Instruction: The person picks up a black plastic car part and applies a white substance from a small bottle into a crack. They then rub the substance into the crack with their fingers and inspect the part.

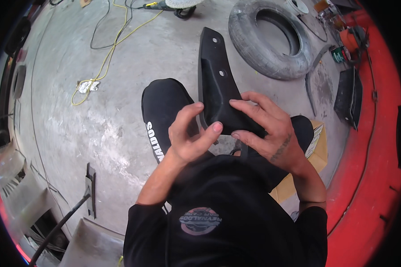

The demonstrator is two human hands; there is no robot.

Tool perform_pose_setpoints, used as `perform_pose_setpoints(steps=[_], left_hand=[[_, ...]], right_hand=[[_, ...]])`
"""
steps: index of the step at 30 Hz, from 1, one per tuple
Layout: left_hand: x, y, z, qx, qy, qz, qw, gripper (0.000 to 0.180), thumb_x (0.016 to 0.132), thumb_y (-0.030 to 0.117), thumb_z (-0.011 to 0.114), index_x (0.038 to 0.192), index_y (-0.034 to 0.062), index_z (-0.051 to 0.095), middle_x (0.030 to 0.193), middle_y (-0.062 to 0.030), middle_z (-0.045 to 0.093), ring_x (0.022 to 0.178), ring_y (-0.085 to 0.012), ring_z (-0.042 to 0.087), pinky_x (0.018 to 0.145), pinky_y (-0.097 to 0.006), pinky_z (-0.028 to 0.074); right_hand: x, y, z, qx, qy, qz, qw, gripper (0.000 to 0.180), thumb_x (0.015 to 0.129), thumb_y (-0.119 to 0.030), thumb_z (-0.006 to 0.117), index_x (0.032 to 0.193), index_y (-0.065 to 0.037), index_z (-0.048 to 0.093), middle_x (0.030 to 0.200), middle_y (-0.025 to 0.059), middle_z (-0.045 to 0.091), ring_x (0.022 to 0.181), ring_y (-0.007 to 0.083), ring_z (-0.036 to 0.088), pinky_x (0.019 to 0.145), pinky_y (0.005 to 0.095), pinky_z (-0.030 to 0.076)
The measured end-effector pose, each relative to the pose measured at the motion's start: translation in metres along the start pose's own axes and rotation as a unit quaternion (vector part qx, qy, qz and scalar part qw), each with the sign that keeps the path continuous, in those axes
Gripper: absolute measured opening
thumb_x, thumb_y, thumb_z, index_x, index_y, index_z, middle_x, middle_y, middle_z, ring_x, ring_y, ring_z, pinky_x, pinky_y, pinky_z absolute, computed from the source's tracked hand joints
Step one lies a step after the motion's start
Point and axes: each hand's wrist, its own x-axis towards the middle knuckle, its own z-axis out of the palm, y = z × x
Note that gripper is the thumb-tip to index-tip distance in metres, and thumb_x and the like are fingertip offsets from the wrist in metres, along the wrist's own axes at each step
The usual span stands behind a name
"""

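Between my two hands, above my knees, is a black moulded plastic panel [223, 91], long and tapering toward its far end, with light-coloured holes along its right side. My left hand [189, 133] grips its near left edge, thumb and fingers set apart around the border. On the near right corner, my right hand [267, 129] has its fingers over the top and its thumb at the lower edge. The panel's underside is hidden.
A worn tyre [272, 40] lies on the concrete floor at far right. Beside the red wall [365, 147] stand a black plastic piece [348, 95] and a green can [338, 54]. Yellow cord [107, 69] trails at far left; a cardboard box [318, 147] is by my right knee.
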Motion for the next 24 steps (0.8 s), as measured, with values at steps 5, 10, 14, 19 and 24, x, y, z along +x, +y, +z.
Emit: perform_pose_setpoints(steps=[5, 10, 14, 19, 24], left_hand=[[-0.015, 0.013, -0.004, -0.256, 0.005, -0.277, 0.926, 0.072, 0.08, -0.012, 0.065, 0.148, 0.0025, 0.044, 0.149, -0.0246, 0.037, 0.122, -0.0303, 0.057, 0.096, -0.038, 0.055], [0.007, 0.032, -0.017, -0.524, 0.059, -0.521, 0.671, 0.062, 0.089, -0.009, 0.059, 0.148, -0.0046, 0.04, 0.15, -0.0173, 0.041, 0.123, -0.0241, 0.056, 0.102, -0.041, 0.053], [0.005, 0.035, -0.017, -0.511, 0.05, -0.537, 0.669, 0.062, 0.089, -0.009, 0.066, 0.145, -0.0034, 0.042, 0.146, -0.017, 0.045, 0.124, -0.0232, 0.056, 0.102, -0.04, 0.054], [0.013, 0.037, -0.013, -0.537, 0.069, -0.534, 0.65, 0.071, 0.083, -0.012, 0.072, 0.144, -0.0013, 0.039, 0.146, -0.0183, 0.046, 0.125, -0.0238, 0.055, 0.101, -0.04, 0.055], [0.017, 0.039, -0.012, -0.541, 0.059, -0.552, 0.632, 0.076, 0.081, -0.014, 0.074, 0.145, 0.0, 0.036, 0.148, -0.0187, 0.044, 0.126, -0.0244, 0.054, 0.102, -0.04, 0.055]], right_hand=[[-0.004, 0.013, 0.007, 0.008, 0.013, -0.021, 1.0, 0.056, 0.072, -0.004, 0.084, 0.126, -0.001, 0.067, 0.132, 0.0169, 0.057, 0.09, 0.0216, 0.064, 0.079, 0.0318, 0.053], [-0.009, 0.036, 0.01, 0.008, 0.033, -0.078, 0.996, 0.055, 0.071, 0.002, 0.082, 0.124, -0.004, 0.069, 0.129, 0.0182, 0.057, 0.088, 0.0238, 0.068, 0.074, 0.0345, 0.055], [-0.007, 0.045, 0.013, 0.003, 0.036, -0.107, 0.994, 0.052, 0.071, 0.003, 0.081, 0.121, -0.003, 0.069, 0.131, 0.0184, 0.057, 0.094, 0.026, 0.069, 0.078, 0.0344, 0.057], [-0.003, 0.051, 0.012, -0.023, 0.047, -0.135, 0.989, 0.049, 0.069, 0.0, 0.082, 0.116, -0.003, 0.07, 0.134, 0.0189, 0.057, 0.111, 0.0318, 0.065, 0.091, 0.0398, 0.054], [-0.005, 0.047, 0.019, -0.032, 0.07, -0.111, 0.991, 0.051, 0.066, -0.01, 0.086, 0.114, -0.003, 0.069, 0.134, 0.0207, 0.057, 0.118, 0.0352, 0.06, 0.097, 0.0427, 0.051]])
